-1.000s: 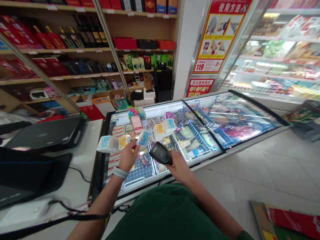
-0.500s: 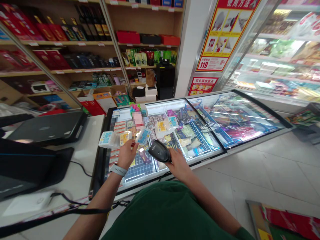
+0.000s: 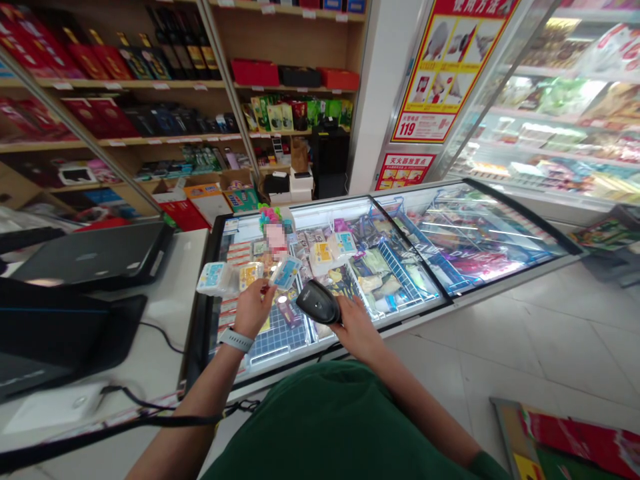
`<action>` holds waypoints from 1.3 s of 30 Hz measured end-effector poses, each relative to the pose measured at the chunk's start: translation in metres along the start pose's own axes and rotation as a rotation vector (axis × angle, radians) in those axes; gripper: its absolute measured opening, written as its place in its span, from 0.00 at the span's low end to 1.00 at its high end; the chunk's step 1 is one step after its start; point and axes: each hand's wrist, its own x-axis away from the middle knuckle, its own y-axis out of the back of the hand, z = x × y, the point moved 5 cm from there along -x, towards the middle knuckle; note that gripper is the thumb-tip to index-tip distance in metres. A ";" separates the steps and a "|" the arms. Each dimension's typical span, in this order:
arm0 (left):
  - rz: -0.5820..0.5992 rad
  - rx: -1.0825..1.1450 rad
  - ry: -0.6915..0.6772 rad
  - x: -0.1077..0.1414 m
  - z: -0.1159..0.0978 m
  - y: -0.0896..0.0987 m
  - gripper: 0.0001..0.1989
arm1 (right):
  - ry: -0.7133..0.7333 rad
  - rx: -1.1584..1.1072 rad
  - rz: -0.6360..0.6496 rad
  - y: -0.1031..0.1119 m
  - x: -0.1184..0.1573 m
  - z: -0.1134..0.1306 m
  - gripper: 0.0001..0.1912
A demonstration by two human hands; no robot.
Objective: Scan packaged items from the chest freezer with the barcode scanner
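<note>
I see the pack (image 3: 286, 273) tilted above the freezer (image 3: 415, 255), its lower corner pinched in the fingers of the left hand (image 3: 254, 307). Over the last second it and the scanner (image 3: 317, 303) have barely shifted, so I judge this a steady aiming pause. The right hand (image 3: 359, 327) grips the scanner, head near the pack, not touching. Other packs (image 3: 213, 276) lie either side.

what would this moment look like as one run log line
left hand: holding blue-labelled pack | right hand: gripping scanner | scanner: head near held pack | other packs: on top of glass freezer
</note>
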 end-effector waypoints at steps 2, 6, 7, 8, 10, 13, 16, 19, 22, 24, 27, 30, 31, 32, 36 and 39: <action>0.001 0.004 0.003 0.000 0.000 0.000 0.13 | 0.002 0.002 -0.001 -0.001 0.000 -0.001 0.11; -0.001 0.019 0.013 0.000 0.001 0.000 0.13 | 0.010 0.002 -0.001 -0.002 -0.001 -0.002 0.10; -0.001 0.026 0.017 0.000 0.001 0.000 0.13 | 0.013 0.007 0.003 -0.003 -0.001 -0.002 0.10; 0.000 0.034 0.021 0.000 0.002 -0.001 0.13 | 0.015 0.012 0.007 -0.003 -0.001 -0.003 0.11; 0.001 0.056 0.037 0.000 0.004 -0.002 0.13 | 0.016 0.019 0.018 -0.004 -0.001 -0.003 0.11; 0.001 0.103 0.083 0.000 0.012 -0.004 0.12 | 0.000 0.015 0.026 -0.003 -0.002 -0.002 0.11; -0.001 0.178 0.157 0.000 0.025 -0.008 0.11 | -0.008 0.010 0.027 -0.002 -0.002 -0.002 0.12; -0.008 0.280 0.281 -0.001 0.048 -0.013 0.11 | -0.002 0.004 0.029 -0.001 -0.003 -0.003 0.13; -0.021 0.393 0.454 -0.004 0.077 -0.019 0.12 | 0.002 -0.002 0.031 0.000 -0.003 -0.004 0.13; -0.027 0.451 0.578 -0.007 0.098 -0.022 0.13 | -0.003 0.004 0.037 0.000 -0.003 -0.005 0.13; -0.022 0.507 0.738 -0.012 0.123 -0.025 0.12 | -0.008 0.012 0.034 0.000 -0.003 -0.004 0.13; -0.001 0.544 0.844 -0.017 0.140 -0.027 0.13 | -0.009 0.011 0.027 -0.001 -0.002 -0.003 0.12; 0.006 0.555 0.869 -0.019 0.144 -0.028 0.14 | -0.010 0.012 0.026 -0.001 -0.002 -0.004 0.12; 0.011 0.563 0.891 -0.020 0.147 -0.029 0.14 | -0.012 0.014 0.024 -0.001 -0.002 -0.004 0.12; 0.011 0.586 0.958 -0.024 0.153 -0.028 0.15 | -0.019 0.015 0.023 -0.001 -0.002 -0.005 0.10; -0.040 0.591 0.979 -0.022 0.152 -0.025 0.15 | -0.023 0.018 0.021 0.000 -0.001 -0.006 0.09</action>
